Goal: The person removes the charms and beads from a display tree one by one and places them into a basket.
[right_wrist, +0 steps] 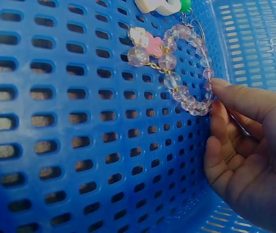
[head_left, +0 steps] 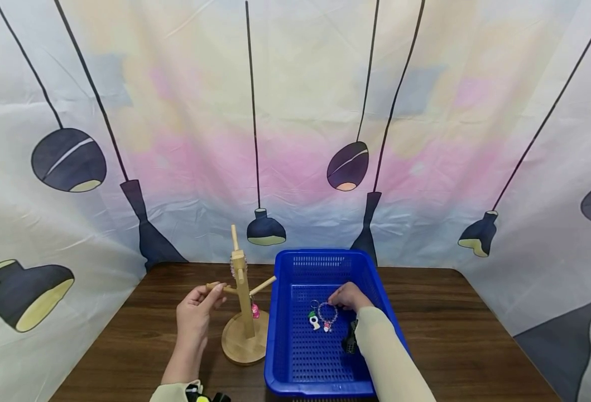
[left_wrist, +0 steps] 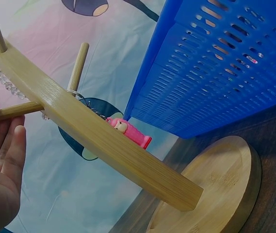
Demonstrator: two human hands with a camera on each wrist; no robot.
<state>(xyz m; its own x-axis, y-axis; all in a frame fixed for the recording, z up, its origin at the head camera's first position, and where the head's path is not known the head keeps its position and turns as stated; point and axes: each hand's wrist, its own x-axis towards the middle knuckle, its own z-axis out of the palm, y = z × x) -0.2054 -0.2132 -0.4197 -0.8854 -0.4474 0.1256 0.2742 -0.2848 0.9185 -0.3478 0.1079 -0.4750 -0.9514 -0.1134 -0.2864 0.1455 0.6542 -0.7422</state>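
Note:
My left hand (head_left: 195, 312) pinches the end of a peg (left_wrist: 19, 111) on a wooden stand (head_left: 245, 301) with a round base. A pink figure keychain (head_left: 255, 310) hangs from another peg, and a clear beaded bracelet (left_wrist: 7, 82) hangs behind the post's upper part. Inside the blue basket (head_left: 295, 379), my right hand (head_left: 349, 296) pinches a pink and clear beaded bracelet (right_wrist: 180, 93) between thumb and fingers. A small pink and white charm (right_wrist: 150, 42) dangles from that bracelet. Close beside it in the basket is a white and green keychain (head_left: 314, 320).
The basket stands right of the wooden stand on a dark wood table (head_left: 436, 335). A cloth backdrop (head_left: 305, 111) with printed lamps hangs behind and around the table. Near my right wrist shows a black strap device (head_left: 349, 338).

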